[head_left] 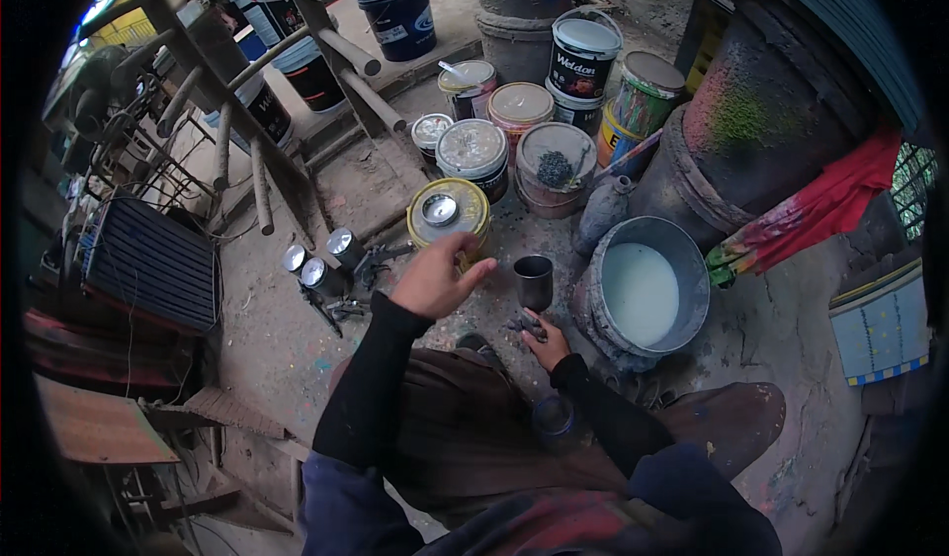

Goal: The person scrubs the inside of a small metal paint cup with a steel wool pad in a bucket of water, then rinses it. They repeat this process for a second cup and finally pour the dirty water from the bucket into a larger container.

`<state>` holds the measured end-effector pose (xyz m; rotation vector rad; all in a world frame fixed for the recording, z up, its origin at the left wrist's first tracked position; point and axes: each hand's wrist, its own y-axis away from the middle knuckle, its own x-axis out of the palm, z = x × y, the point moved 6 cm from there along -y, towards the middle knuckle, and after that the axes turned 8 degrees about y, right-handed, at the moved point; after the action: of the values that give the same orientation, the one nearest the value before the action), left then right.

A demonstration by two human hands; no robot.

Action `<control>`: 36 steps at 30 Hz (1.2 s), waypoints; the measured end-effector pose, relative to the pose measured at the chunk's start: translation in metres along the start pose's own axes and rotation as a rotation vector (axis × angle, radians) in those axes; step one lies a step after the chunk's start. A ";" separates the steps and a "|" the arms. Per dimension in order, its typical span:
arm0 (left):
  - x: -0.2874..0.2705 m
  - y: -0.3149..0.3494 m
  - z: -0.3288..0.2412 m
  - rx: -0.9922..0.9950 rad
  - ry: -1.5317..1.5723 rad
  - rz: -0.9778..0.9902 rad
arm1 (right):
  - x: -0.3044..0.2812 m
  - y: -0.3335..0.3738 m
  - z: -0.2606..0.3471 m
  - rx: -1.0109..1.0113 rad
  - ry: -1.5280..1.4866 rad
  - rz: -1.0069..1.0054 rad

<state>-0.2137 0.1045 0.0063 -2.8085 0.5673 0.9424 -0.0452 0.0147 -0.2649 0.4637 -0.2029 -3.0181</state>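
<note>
holds dark tool (524, 326) in right hand (552, 346), just beneath upright dark cup (534, 287). extends loosely curled left hand (440, 279) near yellow-rimmed can (473, 222); cannot confirm contact. shows round silver lid (440, 209) atop that can, grey bucket (694, 279) with whitish liquid (641, 294) at right, stained red cloth (840, 195) farther right, three silver-lidded cups (314, 275) at left.

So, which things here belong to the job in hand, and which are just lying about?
Likely in the job:
- apparent spray gun with dark cup, in the right hand
- yellow can, near the left hand
- round silver piece on it

Probably just lying about:
- stained red cloth
- dark ridged panel
</note>
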 end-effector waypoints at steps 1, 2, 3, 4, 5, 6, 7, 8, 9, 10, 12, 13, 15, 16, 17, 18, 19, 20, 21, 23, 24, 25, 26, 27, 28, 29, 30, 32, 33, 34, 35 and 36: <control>-0.006 -0.017 0.013 -0.019 -0.058 0.028 | 0.001 -0.002 -0.020 0.046 0.019 -0.022; -0.014 -0.033 0.034 -0.033 -0.159 0.039 | 0.003 -0.003 -0.037 0.087 0.033 -0.034; -0.020 -0.051 0.051 -0.040 -0.219 0.066 | 0.005 -0.001 -0.052 0.133 0.047 -0.050; -0.026 -0.067 0.078 -0.067 -0.271 0.036 | 0.008 0.001 -0.065 0.187 0.047 -0.065; -0.030 -0.079 0.105 -0.089 -0.321 0.011 | 0.009 0.004 -0.077 0.245 0.049 -0.086; -0.029 -0.088 0.127 -0.116 -0.387 -0.006 | 0.007 0.007 -0.088 0.306 0.057 -0.121; -0.027 -0.095 0.147 -0.139 -0.449 -0.026 | 0.004 0.009 -0.089 0.267 0.169 -0.153; -0.025 -0.103 0.163 -0.161 -0.507 -0.047 | -0.002 0.013 -0.088 0.230 0.284 -0.186; -0.018 -0.114 0.175 -0.207 -0.472 -0.027 | -0.013 0.016 -0.080 0.204 0.401 -0.226; -0.013 -0.122 0.183 -0.201 -0.491 -0.046 | -0.018 0.017 -0.074 0.197 0.600 -0.156; -0.001 -0.127 0.201 -0.202 -0.499 -0.051 | -0.030 0.025 -0.028 0.184 0.998 0.020; 0.005 -0.128 0.207 -0.198 -0.496 -0.036 | -0.037 0.021 0.002 0.148 0.921 0.137; 0.007 -0.133 0.210 -0.219 -0.522 -0.005 | -0.053 -0.011 0.074 0.063 0.742 0.373; 0.010 -0.132 0.206 -0.240 -0.543 0.019 | -0.067 -0.036 0.113 0.016 0.635 0.248; 0.010 -0.131 0.203 -0.262 -0.565 0.037 | -0.081 -0.066 0.145 -0.035 0.527 0.124; 0.012 -0.135 0.209 -0.258 -0.556 0.046 | -0.093 -0.100 0.156 -0.139 0.493 -0.034; 0.014 -0.140 0.222 -0.260 -0.550 0.053 | -0.102 -0.129 0.170 -0.342 0.674 -0.224; 0.016 -0.143 0.227 -0.258 -0.545 0.066 | -0.110 -0.160 0.166 -0.437 0.743 -0.287; 0.015 -0.143 0.224 -0.248 -0.532 0.066 | -0.113 -0.185 0.166 -0.374 0.825 -0.265; 0.011 -0.143 0.211 -0.222 -0.506 0.057 | -0.114 -0.222 0.163 -0.292 1.088 -0.279; 0.007 -0.143 0.204 -0.181 -0.443 0.007 | -0.113 -0.235 0.152 -0.266 1.175 -0.262; -0.003 -0.141 0.199 -0.143 -0.357 -0.044 | -0.111 -0.248 0.142 -0.237 1.263 -0.247; -0.013 -0.135 0.188 -0.111 -0.266 -0.092 | -0.106 -0.256 0.137 -0.196 1.281 -0.174; -0.021 -0.132 0.180 -0.075 -0.175 -0.138 | -0.102 -0.263 0.133 -0.151 1.298 -0.103; -0.026 -0.134 0.180 0.019 -0.134 -0.164 | -0.100 -0.269 0.128 -0.104 1.315 -0.034; -0.027 -0.133 0.175 0.029 -0.078 -0.152 | -0.102 -0.274 0.125 -0.118 1.300 -0.052; -0.028 -0.134 0.169 0.041 -0.021 -0.138 | -0.105 -0.278 0.122 -0.128 1.285 -0.072; -0.030 -0.134 0.157 0.036 0.121 -0.098 | -0.112 -0.279 0.127 -0.198 1.216 -0.119; -0.031 -0.132 0.148 0.020 0.208 -0.071 | -0.117 -0.270 0.141 -0.255 1.163 -0.147; -0.030 -0.131 0.138 0.005 0.295 -0.040 | -0.123 -0.263 0.154 -0.308 1.110 -0.178; -0.028 -0.135 0.124 0.012 0.344 -0.041 | -0.140 -0.255 0.170 -0.462 0.985 -0.282; -0.027 -0.135 0.115 0.009 0.394 -0.043 | -0.153 -0.246 0.184 -0.613 0.854 -0.375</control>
<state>-0.2452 0.2646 -0.0688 -2.9981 0.5467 0.3735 0.0297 0.2952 -0.0811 1.7362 0.9003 -2.6347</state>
